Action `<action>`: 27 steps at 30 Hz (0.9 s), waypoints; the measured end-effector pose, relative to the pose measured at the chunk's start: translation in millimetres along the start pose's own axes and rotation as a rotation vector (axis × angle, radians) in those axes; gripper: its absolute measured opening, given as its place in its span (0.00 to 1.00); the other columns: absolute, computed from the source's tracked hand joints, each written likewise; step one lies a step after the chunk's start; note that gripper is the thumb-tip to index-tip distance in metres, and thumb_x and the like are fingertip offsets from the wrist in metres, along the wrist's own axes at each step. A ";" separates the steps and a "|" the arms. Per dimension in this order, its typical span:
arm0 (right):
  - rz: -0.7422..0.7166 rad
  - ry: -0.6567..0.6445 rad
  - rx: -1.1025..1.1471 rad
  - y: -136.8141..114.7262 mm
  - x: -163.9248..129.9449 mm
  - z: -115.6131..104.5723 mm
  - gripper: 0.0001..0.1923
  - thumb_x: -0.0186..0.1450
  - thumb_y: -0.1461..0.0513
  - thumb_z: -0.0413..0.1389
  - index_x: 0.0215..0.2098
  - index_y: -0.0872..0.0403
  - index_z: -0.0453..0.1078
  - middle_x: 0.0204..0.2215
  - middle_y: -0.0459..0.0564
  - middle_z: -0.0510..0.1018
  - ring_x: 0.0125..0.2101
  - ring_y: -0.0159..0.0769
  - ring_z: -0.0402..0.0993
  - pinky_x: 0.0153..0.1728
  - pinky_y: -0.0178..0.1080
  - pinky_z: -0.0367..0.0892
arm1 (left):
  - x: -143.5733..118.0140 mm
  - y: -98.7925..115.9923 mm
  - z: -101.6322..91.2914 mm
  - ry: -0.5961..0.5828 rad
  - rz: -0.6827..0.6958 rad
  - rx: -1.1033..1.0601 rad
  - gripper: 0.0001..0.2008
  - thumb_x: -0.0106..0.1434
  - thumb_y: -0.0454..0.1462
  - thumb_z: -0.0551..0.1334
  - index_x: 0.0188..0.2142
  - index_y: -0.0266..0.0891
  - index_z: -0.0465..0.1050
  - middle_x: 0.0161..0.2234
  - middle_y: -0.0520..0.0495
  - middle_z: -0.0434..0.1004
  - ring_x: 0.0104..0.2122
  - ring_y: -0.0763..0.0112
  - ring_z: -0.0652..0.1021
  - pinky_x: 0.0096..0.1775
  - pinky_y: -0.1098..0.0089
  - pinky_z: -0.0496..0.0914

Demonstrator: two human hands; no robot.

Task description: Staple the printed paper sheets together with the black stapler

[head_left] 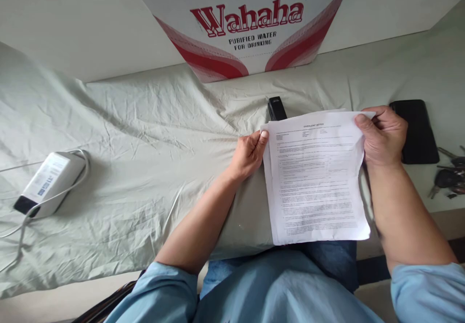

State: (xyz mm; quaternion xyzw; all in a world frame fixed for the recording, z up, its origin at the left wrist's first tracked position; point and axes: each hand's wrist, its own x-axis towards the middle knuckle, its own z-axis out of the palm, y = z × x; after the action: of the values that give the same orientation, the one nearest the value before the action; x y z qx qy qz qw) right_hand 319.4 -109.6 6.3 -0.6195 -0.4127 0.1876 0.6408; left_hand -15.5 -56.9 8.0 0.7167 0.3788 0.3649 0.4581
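Between both hands is a small stack of printed paper sheets (317, 182), headed "OVERLEAF NOTES", its edges slightly uneven. My left hand (250, 154) pinches the upper left corner, thumb on top. At the upper right corner my right hand (384, 135) grips the sheets, thumb in front and fingers behind. The paper hangs over the front edge of the cloth-covered table, above my lap. Just behind its top edge a black stapler-like object (276, 108) pokes out, its lower part hidden by the paper.
A Wahaha water carton (250, 27) stands at the back against the wall. A black phone (416, 131) and a bunch of keys (450, 175) lie to the right. On the left is a white box-shaped device (51, 182) with a cable. A wrinkled pale green cloth (138, 168) covers the table.
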 end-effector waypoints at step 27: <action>0.326 -0.552 -0.198 -28.3 -13.9 -17.2 0.28 0.56 0.38 0.81 0.36 0.50 0.88 0.36 0.51 0.92 0.38 0.46 0.88 0.44 0.45 0.83 | -1.2 -28.5 3.8 0.356 -0.186 -0.393 0.31 0.76 0.69 0.62 0.42 0.46 0.82 0.32 0.49 0.79 0.34 0.64 0.81 0.35 0.65 0.77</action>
State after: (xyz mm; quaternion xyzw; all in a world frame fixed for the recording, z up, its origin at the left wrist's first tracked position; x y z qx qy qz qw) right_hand 316.7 -135.6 30.9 -0.6625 -0.4825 0.4072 0.4031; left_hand -18.7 -51.0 -20.0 0.5010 0.4393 0.5080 0.5458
